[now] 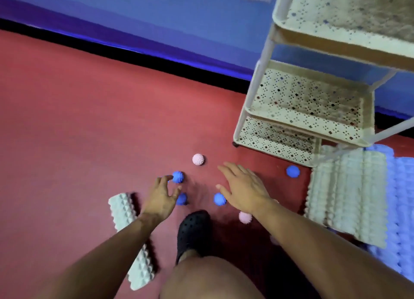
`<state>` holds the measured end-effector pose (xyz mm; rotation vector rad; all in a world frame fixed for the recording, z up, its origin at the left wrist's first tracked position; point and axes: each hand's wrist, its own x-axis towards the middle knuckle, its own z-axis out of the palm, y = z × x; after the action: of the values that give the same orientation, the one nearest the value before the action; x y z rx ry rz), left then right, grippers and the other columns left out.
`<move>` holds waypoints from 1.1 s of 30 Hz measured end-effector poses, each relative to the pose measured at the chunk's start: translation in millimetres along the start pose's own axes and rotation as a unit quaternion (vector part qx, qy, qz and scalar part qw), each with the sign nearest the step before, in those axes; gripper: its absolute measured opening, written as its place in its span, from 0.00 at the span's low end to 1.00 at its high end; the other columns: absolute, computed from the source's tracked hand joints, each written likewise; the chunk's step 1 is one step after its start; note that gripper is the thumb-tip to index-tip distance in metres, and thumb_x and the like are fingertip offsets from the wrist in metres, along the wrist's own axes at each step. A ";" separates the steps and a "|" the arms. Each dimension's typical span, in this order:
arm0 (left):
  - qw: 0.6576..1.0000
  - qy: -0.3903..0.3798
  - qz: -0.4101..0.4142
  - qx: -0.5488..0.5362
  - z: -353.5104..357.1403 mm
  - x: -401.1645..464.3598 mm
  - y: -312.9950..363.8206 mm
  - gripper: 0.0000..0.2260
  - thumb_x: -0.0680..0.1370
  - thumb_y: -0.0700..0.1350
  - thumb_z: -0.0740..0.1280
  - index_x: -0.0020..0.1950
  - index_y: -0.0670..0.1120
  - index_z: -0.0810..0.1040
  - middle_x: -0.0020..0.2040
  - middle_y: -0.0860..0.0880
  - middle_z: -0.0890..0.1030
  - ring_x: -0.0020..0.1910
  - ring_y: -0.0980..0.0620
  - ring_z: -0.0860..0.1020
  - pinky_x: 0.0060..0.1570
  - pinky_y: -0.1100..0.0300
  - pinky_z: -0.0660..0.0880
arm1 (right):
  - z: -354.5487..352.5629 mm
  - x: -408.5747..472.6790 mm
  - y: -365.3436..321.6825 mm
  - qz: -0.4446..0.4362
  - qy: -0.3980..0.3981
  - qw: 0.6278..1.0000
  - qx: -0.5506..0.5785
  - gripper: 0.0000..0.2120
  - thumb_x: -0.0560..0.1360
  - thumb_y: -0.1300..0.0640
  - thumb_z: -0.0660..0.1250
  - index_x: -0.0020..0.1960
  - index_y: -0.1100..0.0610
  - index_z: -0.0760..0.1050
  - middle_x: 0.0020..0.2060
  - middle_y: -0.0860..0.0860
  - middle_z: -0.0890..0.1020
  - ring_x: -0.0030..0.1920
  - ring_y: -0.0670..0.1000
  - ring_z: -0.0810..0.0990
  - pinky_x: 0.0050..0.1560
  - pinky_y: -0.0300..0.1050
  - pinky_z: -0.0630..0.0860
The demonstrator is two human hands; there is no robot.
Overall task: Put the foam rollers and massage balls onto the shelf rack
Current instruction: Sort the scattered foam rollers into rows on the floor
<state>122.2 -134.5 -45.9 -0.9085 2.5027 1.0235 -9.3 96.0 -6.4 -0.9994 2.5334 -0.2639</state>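
At the bottom centre of the frame a bare knee rose, and just above it a black perforated clog (193, 230) stood on the red floor (78, 124). At the lower left a white ridged foam roller (131, 239) lay on the floor, running from the bottom edge up toward the left hand. Right of the clog a pink spiky massage ball (244, 217) showed, partly hidden by the right forearm.

The left hand (160, 198) hovered with fingers spread and loosely bent, its grip released and grasping nothing. One blue spiky ball (182, 199) lay partly under its thumb, and another blue ball (178, 177) sat just at its fingertips; whether they touched could not be told. The right hand (244, 186) stretched flat, palm down, fingers straight, its grip likewise released; a third blue ball (219, 199) lay just left of its thumb.

At the right edge a cream ridged roller (347, 198) and a pale blue roller (401, 209) lay side by side. A fourth blue ball (292, 171) rested near the rack's foot, and a second pink ball (198, 159) lay above the hands. The cream perforated shelf rack (255, 92) stood in the upper right, by the blue wall (156, 18).
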 end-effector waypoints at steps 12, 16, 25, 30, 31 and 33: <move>0.908 0.060 -0.390 -0.140 -6.3 -36.8 -165.3 0.38 0.75 0.50 0.74 0.76 0.37 0.57 0.70 0.33 0.66 0.69 0.34 0.68 0.67 0.44 0.67 | 54.1 57.8 -119.8 -0.141 -0.036 0.988 -0.046 0.29 0.76 0.41 0.57 0.71 0.53 0.74 0.69 0.51 0.77 0.67 0.53 0.77 0.68 0.48 0.72; 0.885 0.047 -0.411 -0.215 17.8 -31.8 -179.4 0.25 0.74 0.42 0.75 0.64 0.40 0.66 0.58 0.38 0.76 0.50 0.42 0.76 0.48 0.53 0.74 | 54.5 62.7 -118.2 -0.159 -0.057 0.985 -0.047 0.30 0.77 0.41 0.59 0.76 0.53 0.69 0.73 0.52 0.73 0.70 0.54 0.75 0.70 0.49 0.69; 0.931 0.069 -0.306 -0.188 -6.0 -20.4 -173.6 0.33 0.71 0.53 0.78 0.65 0.40 0.65 0.58 0.42 0.77 0.57 0.41 0.78 0.57 0.48 0.75 | 27.5 58.8 -92.2 -0.161 -0.047 0.983 -0.078 0.30 0.78 0.41 0.62 0.77 0.50 0.65 0.75 0.51 0.70 0.69 0.54 0.74 0.69 0.50 0.69; 0.959 0.088 -0.184 -0.197 -79.8 0.9 -107.2 0.27 0.71 0.51 0.78 0.63 0.46 0.69 0.52 0.51 0.80 0.50 0.48 0.80 0.50 0.54 0.74 | -10.8 50.7 -91.2 -0.107 -0.044 0.992 -0.057 0.33 0.81 0.38 0.57 0.82 0.47 0.54 0.80 0.48 0.61 0.77 0.51 0.64 0.74 0.49 0.62; 0.965 0.096 -0.146 -0.197 -95.0 4.4 -88.2 0.27 0.70 0.53 0.78 0.62 0.47 0.70 0.51 0.53 0.81 0.50 0.49 0.81 0.49 0.54 0.75 | -23.7 47.6 -91.2 -0.100 -0.040 0.993 -0.055 0.33 0.81 0.38 0.57 0.82 0.47 0.52 0.80 0.47 0.60 0.78 0.51 0.63 0.74 0.49 0.62; 0.969 0.109 -0.088 -0.204 -122.5 11.7 -47.0 0.26 0.69 0.54 0.79 0.60 0.48 0.71 0.49 0.56 0.81 0.48 0.52 0.82 0.46 0.56 0.75 | -56.6 39.8 -90.5 -0.086 -0.021 0.995 -0.044 0.33 0.81 0.37 0.57 0.82 0.46 0.52 0.80 0.47 0.60 0.77 0.51 0.63 0.75 0.50 0.62</move>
<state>140.6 -252.2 10.4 -1.4016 2.3608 1.4781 -4.9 4.6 61.3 -1.2472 2.4434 -0.1788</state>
